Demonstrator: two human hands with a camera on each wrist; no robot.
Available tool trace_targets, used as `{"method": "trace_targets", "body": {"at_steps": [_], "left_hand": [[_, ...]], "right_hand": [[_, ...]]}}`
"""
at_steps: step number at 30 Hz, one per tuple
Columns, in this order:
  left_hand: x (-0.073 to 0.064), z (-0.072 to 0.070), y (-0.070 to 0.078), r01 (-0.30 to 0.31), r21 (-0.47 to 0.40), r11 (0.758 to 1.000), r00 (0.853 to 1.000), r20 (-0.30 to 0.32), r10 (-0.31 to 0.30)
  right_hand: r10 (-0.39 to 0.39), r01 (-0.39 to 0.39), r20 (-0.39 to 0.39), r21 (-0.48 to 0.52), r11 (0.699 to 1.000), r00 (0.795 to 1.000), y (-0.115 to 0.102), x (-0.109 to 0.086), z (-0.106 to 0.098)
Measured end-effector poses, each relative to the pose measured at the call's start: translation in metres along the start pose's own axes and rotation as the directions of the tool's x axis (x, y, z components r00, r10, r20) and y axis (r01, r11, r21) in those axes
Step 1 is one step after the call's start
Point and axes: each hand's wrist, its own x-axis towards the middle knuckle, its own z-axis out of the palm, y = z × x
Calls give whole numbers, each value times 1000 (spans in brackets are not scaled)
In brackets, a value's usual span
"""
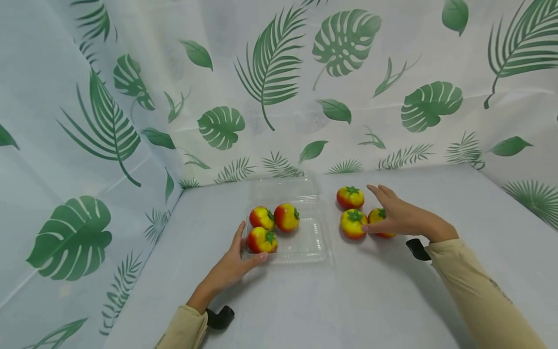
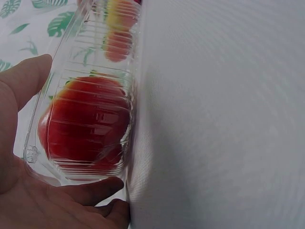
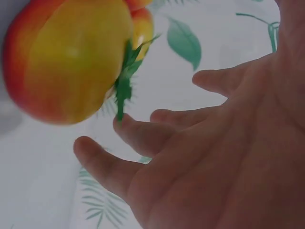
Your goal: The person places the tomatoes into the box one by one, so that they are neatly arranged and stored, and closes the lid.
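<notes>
A clear plastic box (image 1: 308,240) lies on the table with its lid (image 1: 283,188) folded back. Three red-and-yellow tomatoes with green tops, one of them a front tomato (image 1: 260,240), sit in its left part. At the box's front left corner my left hand (image 1: 233,266) rests with fingers along the side and thumb by the front edge. My right hand (image 1: 403,216) is spread over three more tomatoes outside the box. Its thumb lies beside the near tomato (image 1: 352,224); contact is unclear. It partly hides the right tomato (image 1: 376,216); the back tomato (image 1: 350,197) shows fully.
White cloth covers the table (image 1: 287,300). Behind and to the left hang white leaf-print curtains (image 1: 279,131). A black strap end (image 1: 220,317) sticks out at the left wrist, another black strap end (image 1: 417,249) at the right.
</notes>
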Motion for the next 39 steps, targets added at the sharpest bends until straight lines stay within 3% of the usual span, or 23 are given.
{"method": "trace_targets", "body": {"at_steps": [20,29,39], "left_hand": [[0,-1,1,7,10,1000,1000,6,-7],[2,-1,0,6,13,1000,1000,9,-6],[0,-1,1,10,19,1000,1000,5,-10]], "right_hand": [[93,-91,93,-19,996,991,32,9,1],[60,-56,88,-49,997,994,43,8,-3],[6,-5,88,-1,1000,996,47,7,-4]]}}
